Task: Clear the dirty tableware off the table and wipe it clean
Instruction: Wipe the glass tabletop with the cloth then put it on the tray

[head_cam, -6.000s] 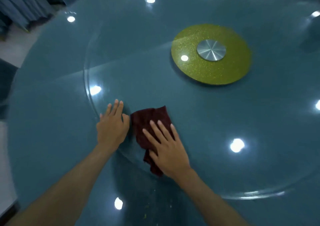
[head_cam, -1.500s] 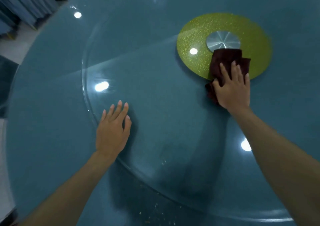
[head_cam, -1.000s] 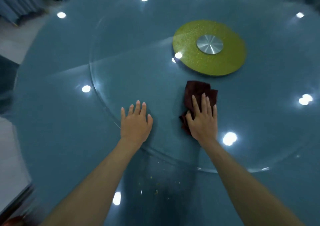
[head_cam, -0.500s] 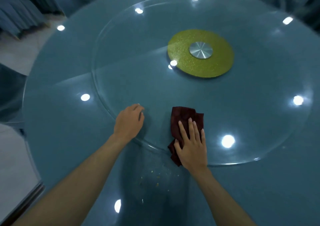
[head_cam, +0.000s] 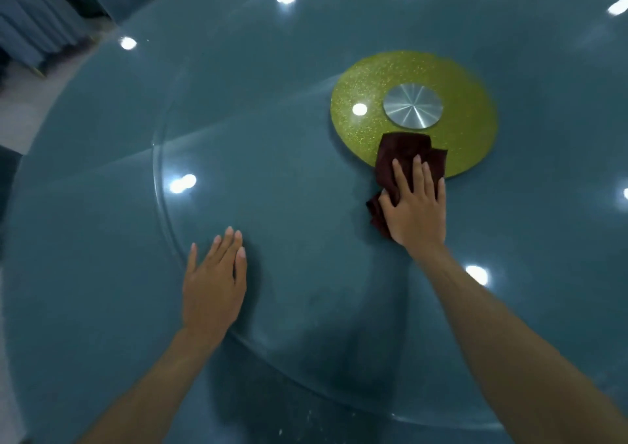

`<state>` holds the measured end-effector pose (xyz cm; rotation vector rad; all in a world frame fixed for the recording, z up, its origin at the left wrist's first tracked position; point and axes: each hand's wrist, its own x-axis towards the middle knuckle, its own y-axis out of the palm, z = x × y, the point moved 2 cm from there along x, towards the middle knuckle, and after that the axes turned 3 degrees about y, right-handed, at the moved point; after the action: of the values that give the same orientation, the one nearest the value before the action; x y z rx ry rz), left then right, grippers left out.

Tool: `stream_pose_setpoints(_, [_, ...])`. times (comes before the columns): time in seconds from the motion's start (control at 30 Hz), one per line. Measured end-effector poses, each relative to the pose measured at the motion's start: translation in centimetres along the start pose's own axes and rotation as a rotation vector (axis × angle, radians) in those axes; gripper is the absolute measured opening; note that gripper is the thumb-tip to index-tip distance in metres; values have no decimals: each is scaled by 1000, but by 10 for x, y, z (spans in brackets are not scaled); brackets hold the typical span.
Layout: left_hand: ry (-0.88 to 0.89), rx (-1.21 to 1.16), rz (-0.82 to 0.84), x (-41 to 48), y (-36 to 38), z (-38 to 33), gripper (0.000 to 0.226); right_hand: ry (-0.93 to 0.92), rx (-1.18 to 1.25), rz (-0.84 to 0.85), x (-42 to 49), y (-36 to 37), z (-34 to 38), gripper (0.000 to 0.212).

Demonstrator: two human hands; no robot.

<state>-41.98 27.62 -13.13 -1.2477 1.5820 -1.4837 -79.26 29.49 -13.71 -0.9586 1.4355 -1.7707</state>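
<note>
A dark red cloth (head_cam: 401, 153) lies on the glass turntable (head_cam: 278, 158), its far end over the near edge of the yellow-green centre disc (head_cam: 367, 83). My right hand (head_cam: 414, 209) presses flat on the cloth with straight fingers. My left hand (head_cam: 214, 284) rests flat on the turntable close to its near left rim, fingers straight, holding nothing. The round blue table (head_cam: 68, 239) carries the turntable. No tableware is in view.
A silver hub (head_cam: 413, 105) sits in the middle of the yellow-green disc. Small crumbs (head_cam: 306, 423) speckle the table between me and the turntable's rim. Blue draped chairs (head_cam: 30, 25) stand beyond the table at the far left.
My right hand has pushed the cloth from the turntable's near rim out to the centre disc. My left hand has flattened its fingers on the glass.
</note>
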Motion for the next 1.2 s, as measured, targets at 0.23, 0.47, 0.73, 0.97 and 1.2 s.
stream_pose_setpoints(0.23, [23, 18, -40, -17, 1, -18, 48, 53, 32, 35, 48, 10, -4, 69])
stream_pose_setpoints(0.47, [192, 52, 7, -39, -14, -26, 49, -105, 9, 76, -54, -3, 41, 71])
stream_pose_setpoints(0.73, [239, -25, 9, -15, -56, -37, 20, -509, 126, 221, -227, -23, 119, 77])
stream_pose_setpoints(0.97, [-10, -77, 221, 57, -39, 29, 42, -542, 79, 139, -156, -15, 72, 75])
stream_pose_setpoints(1.2, [52, 195, 143, 27, -4, 32, 76, -158, 40, 34, -6, 6, 27, 68])
